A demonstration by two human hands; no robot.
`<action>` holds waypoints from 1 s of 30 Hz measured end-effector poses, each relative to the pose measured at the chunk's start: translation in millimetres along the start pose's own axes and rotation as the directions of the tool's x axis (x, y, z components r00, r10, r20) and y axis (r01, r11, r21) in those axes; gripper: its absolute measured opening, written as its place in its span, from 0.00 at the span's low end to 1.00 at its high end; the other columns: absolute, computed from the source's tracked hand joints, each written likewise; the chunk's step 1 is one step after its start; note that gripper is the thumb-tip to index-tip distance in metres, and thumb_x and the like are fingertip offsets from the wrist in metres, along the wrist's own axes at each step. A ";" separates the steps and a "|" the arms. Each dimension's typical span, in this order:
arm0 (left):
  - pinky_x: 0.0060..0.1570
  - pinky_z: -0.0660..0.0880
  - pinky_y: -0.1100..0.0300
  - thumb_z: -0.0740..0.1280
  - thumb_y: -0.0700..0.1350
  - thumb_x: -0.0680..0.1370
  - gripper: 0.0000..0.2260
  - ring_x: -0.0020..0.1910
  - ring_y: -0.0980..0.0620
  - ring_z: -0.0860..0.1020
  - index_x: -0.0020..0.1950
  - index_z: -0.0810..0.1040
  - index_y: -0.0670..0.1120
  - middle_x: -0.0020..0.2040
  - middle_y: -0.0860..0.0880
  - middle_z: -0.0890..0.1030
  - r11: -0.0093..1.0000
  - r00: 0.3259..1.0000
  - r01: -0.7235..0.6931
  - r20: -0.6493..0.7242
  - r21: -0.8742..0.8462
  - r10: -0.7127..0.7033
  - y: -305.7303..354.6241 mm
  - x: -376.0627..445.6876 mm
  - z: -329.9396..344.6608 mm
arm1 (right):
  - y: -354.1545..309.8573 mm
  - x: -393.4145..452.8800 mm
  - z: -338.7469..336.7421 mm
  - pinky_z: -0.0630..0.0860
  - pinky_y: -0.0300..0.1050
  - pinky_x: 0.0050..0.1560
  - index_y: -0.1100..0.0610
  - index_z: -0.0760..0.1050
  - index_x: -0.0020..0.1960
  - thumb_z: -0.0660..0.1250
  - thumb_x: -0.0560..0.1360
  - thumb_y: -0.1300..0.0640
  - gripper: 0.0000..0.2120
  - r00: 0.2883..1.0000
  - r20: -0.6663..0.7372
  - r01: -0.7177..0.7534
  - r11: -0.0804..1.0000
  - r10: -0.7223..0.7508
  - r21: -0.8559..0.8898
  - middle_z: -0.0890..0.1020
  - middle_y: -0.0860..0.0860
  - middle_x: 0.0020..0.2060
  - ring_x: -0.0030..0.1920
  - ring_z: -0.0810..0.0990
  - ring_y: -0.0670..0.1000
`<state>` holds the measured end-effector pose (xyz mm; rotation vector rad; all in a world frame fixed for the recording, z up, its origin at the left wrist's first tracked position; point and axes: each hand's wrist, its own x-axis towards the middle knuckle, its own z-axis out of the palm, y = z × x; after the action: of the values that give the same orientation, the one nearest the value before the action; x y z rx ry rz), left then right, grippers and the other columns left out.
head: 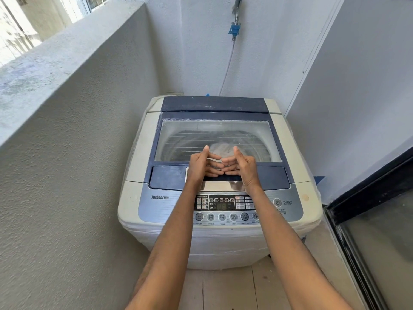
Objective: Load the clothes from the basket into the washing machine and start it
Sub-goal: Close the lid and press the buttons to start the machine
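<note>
While both arms reached over the control panel (220, 208), the left hand (201, 164) and right hand (242, 165) hovered above the front edge of the lid (218, 139), thumbs raised, fingers half-bent and meeting tip to tip, holding nothing.

Washing machine (134, 153): top-loader, floor-standing in the corner; lid closed, something pale dimly visible through its window. Basket and clothes: not in view.

Step judged: raising the lid. Best done by hooking the fingers under the front-edge handle (174, 177), lifting evenly with both hands and folding it back fully.

Legible writing: "TurboDrum" at the panel's left; "POWER AUTO OFF" beside the round button (277, 202); "START", partly covered, beneath; "WATER", "WASH", "RINSE", "SPIN", "AIR DRY" under the button row.
</note>
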<state>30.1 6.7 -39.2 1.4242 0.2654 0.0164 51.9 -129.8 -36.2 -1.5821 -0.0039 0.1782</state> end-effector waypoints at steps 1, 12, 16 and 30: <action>0.31 0.77 0.58 0.52 0.54 0.83 0.24 0.29 0.45 0.82 0.44 0.80 0.40 0.34 0.41 0.83 1.000 1.000 0.000 0.000 0.002 0.000 0.3 -0.2 0.1 | -0.2 0.1 0.0 0.82 0.46 0.37 0.64 0.82 0.42 0.58 0.80 0.47 0.24 1.000 0.001 0.000 1.000 0.000 -0.001 0.84 0.61 0.35 0.35 0.84 0.56; 0.33 0.78 0.56 0.54 0.54 0.82 0.23 0.30 0.45 0.82 0.41 0.81 0.42 0.33 0.41 0.83 1.000 0.999 0.003 0.035 0.000 -0.003 2.9 -2.5 -1.5 | -4.9 -2.8 -1.0 0.81 0.44 0.36 0.61 0.82 0.40 0.57 0.80 0.47 0.23 1.000 0.022 -0.008 1.000 0.008 -0.006 0.83 0.58 0.33 0.33 0.83 0.53; 0.34 0.79 0.55 0.54 0.55 0.82 0.23 0.31 0.44 0.82 0.42 0.81 0.41 0.34 0.41 0.83 1.000 0.999 0.013 0.042 -0.001 -0.013 1.6 -1.6 -1.6 | -4.6 -3.7 -1.8 0.81 0.42 0.36 0.62 0.82 0.40 0.57 0.80 0.48 0.23 0.999 0.038 -0.011 1.000 0.012 -0.007 0.83 0.58 0.33 0.33 0.83 0.52; 0.32 0.79 0.59 0.53 0.52 0.83 0.22 0.32 0.45 0.83 0.42 0.81 0.42 0.34 0.43 0.84 1.000 0.993 -0.010 0.114 0.014 0.008 -3.5 -5.5 -4.0 | 0.2 -2.4 -10.0 0.80 0.39 0.35 0.64 0.81 0.42 0.58 0.80 0.55 0.18 0.984 0.176 -0.028 1.000 0.029 -0.007 0.85 0.51 0.31 0.33 0.84 0.49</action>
<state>23.5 9.1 -42.2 1.4359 0.1650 -0.0592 50.6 -140.0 -36.1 -1.5666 -0.1192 0.3402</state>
